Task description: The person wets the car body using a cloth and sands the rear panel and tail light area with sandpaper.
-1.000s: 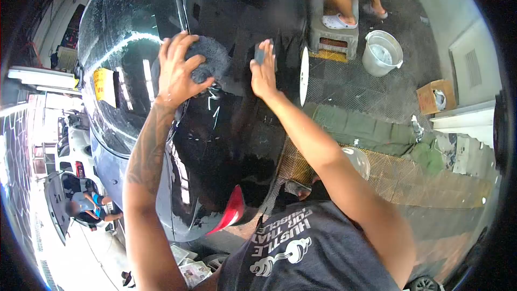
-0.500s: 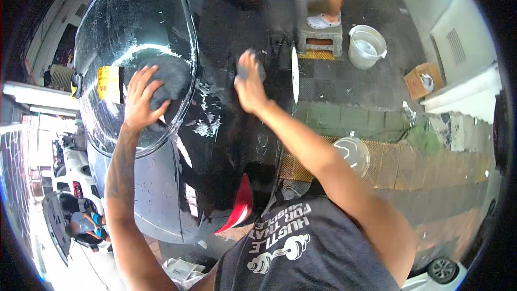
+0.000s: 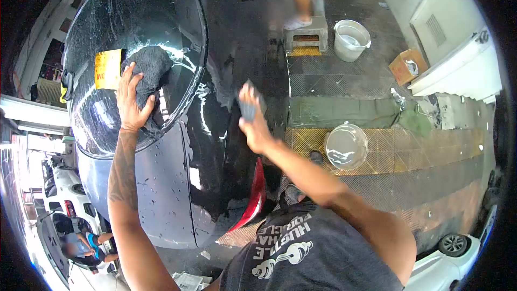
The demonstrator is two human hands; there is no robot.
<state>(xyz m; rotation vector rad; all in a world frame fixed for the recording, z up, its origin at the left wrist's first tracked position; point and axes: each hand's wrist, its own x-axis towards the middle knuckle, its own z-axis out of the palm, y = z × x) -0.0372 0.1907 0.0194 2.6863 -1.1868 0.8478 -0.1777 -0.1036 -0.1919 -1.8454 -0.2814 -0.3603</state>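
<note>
My left hand rests on the car's curved rear window, thumb and fingers around a bunched dark grey cloth. Just beside the cloth is a yellow label with dark print. My right hand holds a flat grey pad over the wet black side panel of the car; the pad's exact kind is unclear. White streaks of suds or water run along the panel between my hands. Below my right hand is the red tail light.
A person's leg, blurred, is at a grey step stool. Nearby stand a white bucket and a cardboard box. Another bucket sits on the floor grating to my right. Another person and parked cars are at the lower left.
My right hand with the pad has moved down toward the tail light. My left hand and the cloth have shifted left, closer to the yellow label. The whole view has shifted slightly.
</note>
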